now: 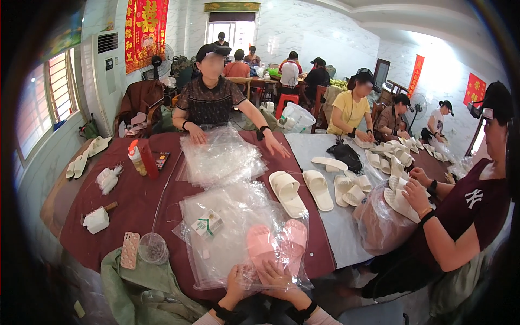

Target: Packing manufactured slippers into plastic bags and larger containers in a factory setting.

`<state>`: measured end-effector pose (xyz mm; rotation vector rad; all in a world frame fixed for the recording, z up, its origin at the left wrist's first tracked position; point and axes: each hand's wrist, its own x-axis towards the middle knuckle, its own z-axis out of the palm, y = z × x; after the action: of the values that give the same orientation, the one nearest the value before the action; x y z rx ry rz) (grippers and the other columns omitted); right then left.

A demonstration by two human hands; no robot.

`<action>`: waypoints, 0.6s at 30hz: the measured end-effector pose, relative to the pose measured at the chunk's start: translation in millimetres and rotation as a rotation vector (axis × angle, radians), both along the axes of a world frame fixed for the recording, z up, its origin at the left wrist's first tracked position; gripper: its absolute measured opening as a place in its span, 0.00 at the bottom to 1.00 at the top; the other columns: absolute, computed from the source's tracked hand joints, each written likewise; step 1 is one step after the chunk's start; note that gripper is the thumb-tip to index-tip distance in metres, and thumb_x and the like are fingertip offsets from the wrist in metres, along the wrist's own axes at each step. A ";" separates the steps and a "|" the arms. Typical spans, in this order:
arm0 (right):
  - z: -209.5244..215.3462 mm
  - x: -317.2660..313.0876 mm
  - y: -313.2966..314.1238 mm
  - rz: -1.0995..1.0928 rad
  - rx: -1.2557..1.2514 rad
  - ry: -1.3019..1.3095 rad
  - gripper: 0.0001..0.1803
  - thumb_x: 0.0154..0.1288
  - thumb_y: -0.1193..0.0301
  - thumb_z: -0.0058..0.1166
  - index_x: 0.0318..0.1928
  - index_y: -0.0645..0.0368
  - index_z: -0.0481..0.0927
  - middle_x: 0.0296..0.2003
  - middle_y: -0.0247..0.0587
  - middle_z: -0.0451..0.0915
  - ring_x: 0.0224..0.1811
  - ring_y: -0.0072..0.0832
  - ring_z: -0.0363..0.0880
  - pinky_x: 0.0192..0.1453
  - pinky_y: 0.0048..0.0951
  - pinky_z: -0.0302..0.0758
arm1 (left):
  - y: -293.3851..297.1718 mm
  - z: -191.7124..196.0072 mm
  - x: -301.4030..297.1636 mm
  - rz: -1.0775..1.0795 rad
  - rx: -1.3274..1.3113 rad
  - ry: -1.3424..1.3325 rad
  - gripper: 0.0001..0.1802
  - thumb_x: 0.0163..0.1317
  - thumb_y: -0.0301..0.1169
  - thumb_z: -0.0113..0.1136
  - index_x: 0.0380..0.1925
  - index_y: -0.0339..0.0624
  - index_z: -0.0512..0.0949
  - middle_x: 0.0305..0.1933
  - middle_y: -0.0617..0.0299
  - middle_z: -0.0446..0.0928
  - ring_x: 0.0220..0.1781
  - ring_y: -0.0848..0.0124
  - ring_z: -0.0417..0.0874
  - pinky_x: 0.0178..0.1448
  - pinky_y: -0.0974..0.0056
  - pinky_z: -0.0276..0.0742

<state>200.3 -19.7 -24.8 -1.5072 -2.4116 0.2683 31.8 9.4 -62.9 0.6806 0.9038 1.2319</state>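
A pair of pink slippers [292, 238] lies side by side at the near edge of the table, with a clear plastic bag [301, 273] around or over them. My left hand [236, 283] is closed at the bag's near left edge, fingers pinched on the plastic. Flat over the heel end of the left slipper rests my right hand [276, 277], its fingers stretched out; whether it is under or over the plastic I cannot tell. Beneath and left of the slippers spreads a stack of clear bags [216, 244], with a white and green card [207, 223] on it.
Several white slippers [318, 189] lie to the right, near a co-worker's hands [420, 189]. Across the table another person's hand [276, 145] reaches past a second bag pile [222, 157]. A clear round tub [154, 248], pink phone [130, 250] and orange-capped bottle [136, 157] stand left.
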 end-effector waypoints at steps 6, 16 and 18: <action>-15.8 30.8 -0.8 0.022 0.014 0.054 0.34 0.53 0.60 0.58 0.63 0.48 0.65 0.65 0.43 0.59 0.69 0.41 0.55 0.62 0.67 0.53 | -2.4 2.2 -3.9 -0.070 0.056 0.001 0.13 0.72 0.35 0.40 0.39 0.34 0.68 0.42 0.54 0.75 0.38 0.65 0.80 0.42 0.62 0.81; 5.1 0.4 18.6 -0.122 0.249 0.378 0.24 0.51 0.68 0.61 0.52 0.52 0.76 0.55 0.44 0.72 0.60 0.43 0.67 0.59 0.40 0.68 | -19.9 10.7 6.5 -0.196 0.303 0.674 0.17 0.71 0.36 0.41 0.32 0.33 0.71 0.28 0.52 0.76 0.32 0.66 0.78 0.38 0.62 0.73; 4.4 -0.2 22.0 -0.146 0.260 0.353 0.24 0.52 0.67 0.60 0.52 0.53 0.76 0.55 0.45 0.73 0.60 0.43 0.68 0.58 0.41 0.68 | -29.9 29.5 10.5 -0.224 0.304 0.733 0.16 0.69 0.37 0.44 0.33 0.32 0.71 0.28 0.48 0.75 0.32 0.64 0.77 0.38 0.59 0.71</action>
<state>200.1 2.3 -20.4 -1.3790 -1.9678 0.1649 42.3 -20.5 -33.4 1.4939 1.1992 0.9233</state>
